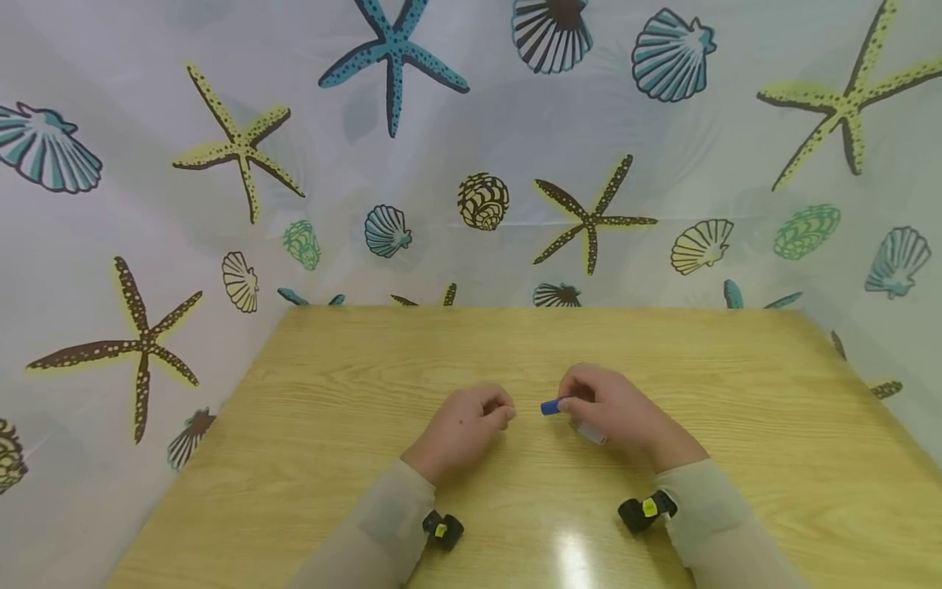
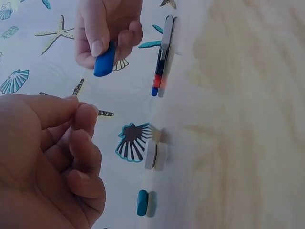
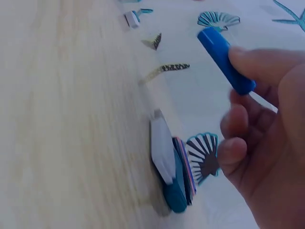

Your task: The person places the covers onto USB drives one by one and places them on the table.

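Note:
My right hand (image 1: 607,405) pinches a small, smooth blue cylinder (image 3: 226,59) between thumb and fingers, held above the table. In the head view, its blue end (image 1: 550,406) points toward my left hand. Beneath my right hand lies a whitish object (image 1: 591,432), partly hidden by the hand. My left hand (image 1: 467,421) hovers a short way left of the blue cylinder, apart from it. In the left wrist view its fingers (image 2: 86,152) are curled, with the thumb and forefinger tips together and nothing visible between them.
The left wrist view has a slim pen-like object (image 2: 163,55), a white piece (image 2: 151,155) and a teal piece (image 2: 142,202) in a line. A white object (image 3: 163,148) and a teal one (image 3: 175,195) lie together in the right wrist view. Patterned cloth (image 1: 441,164) borders the wooden table (image 1: 353,352).

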Action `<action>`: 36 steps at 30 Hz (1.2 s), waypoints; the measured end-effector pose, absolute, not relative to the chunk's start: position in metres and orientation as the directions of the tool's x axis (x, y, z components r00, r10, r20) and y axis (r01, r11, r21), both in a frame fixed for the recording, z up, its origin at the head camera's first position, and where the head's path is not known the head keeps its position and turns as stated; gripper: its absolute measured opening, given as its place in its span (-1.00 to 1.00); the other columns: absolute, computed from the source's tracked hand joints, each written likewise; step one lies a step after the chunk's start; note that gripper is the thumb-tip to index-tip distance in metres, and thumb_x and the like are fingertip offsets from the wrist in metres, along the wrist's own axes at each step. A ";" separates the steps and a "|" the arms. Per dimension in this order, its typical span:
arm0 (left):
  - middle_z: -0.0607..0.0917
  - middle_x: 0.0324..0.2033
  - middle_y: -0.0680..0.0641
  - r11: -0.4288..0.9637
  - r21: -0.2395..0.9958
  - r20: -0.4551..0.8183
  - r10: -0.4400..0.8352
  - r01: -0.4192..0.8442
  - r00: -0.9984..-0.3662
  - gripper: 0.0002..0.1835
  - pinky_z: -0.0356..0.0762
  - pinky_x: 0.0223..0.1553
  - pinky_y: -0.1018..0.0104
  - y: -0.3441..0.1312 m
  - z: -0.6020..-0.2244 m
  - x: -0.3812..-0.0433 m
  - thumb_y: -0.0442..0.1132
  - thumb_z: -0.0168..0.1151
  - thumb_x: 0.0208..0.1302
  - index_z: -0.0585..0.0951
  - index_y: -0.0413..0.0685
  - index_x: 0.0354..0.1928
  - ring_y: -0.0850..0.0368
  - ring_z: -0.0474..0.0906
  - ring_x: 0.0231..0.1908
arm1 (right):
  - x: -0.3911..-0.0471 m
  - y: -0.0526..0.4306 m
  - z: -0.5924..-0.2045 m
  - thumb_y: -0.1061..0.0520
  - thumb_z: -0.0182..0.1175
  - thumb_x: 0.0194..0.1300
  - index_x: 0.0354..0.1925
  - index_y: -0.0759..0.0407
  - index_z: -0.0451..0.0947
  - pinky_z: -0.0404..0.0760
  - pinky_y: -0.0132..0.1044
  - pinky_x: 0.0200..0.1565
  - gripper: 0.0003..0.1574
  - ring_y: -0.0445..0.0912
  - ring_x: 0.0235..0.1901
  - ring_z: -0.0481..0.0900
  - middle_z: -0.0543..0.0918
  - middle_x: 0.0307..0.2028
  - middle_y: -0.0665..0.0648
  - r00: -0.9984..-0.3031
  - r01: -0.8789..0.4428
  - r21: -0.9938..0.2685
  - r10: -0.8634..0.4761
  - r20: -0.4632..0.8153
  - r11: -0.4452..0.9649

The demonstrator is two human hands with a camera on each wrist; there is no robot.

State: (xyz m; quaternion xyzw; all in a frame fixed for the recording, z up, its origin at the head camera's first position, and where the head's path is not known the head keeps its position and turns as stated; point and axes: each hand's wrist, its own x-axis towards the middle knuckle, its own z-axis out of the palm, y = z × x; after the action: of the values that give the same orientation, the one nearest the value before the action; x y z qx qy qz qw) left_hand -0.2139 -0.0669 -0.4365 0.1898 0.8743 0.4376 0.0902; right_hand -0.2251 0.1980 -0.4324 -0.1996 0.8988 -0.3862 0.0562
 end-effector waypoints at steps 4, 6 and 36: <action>0.65 -0.38 0.15 0.577 0.777 0.008 0.393 0.253 -0.919 -0.85 0.51 -0.31 0.21 -0.069 -0.437 -0.216 -0.08 0.17 0.50 0.68 0.09 -0.18 0.17 0.51 -0.36 | -0.228 0.211 -0.434 0.06 0.25 0.45 -0.21 -0.03 0.58 0.50 -0.12 -0.17 -0.95 -0.02 -0.25 0.49 0.56 -0.24 0.02 -0.956 -0.246 -0.711 -0.286 0.065 0.659; 0.64 -0.39 0.15 0.589 0.764 0.008 0.400 0.263 -0.917 -0.85 0.51 -0.32 0.22 -0.069 -0.438 -0.217 -0.08 0.18 0.50 0.68 0.09 -0.18 0.17 0.50 -0.37 | -0.229 0.216 -0.435 0.06 0.24 0.46 -0.20 -0.02 0.59 0.49 -0.12 -0.18 -0.95 -0.01 -0.25 0.48 0.55 -0.25 0.04 -0.968 -0.207 -0.701 -0.247 0.045 0.683; 0.63 -0.42 0.12 0.646 0.731 -0.017 0.337 0.218 -0.942 -0.79 0.43 -0.42 0.24 -0.080 -0.441 -0.223 -0.07 0.10 0.52 0.67 0.07 -0.19 0.16 0.44 -0.48 | -0.240 0.230 -0.451 0.01 0.11 0.54 0.03 0.17 0.65 0.48 0.13 0.10 -0.68 0.12 0.01 0.57 0.67 0.01 0.21 -0.995 -0.079 -0.663 -0.105 0.001 0.744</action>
State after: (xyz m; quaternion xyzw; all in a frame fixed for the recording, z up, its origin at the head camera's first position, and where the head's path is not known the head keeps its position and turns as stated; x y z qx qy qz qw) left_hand -0.2231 -0.0801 -0.4406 0.1533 0.9041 0.3915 0.0757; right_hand -0.2400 0.2302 -0.4505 -0.0491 0.9337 -0.3543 0.0181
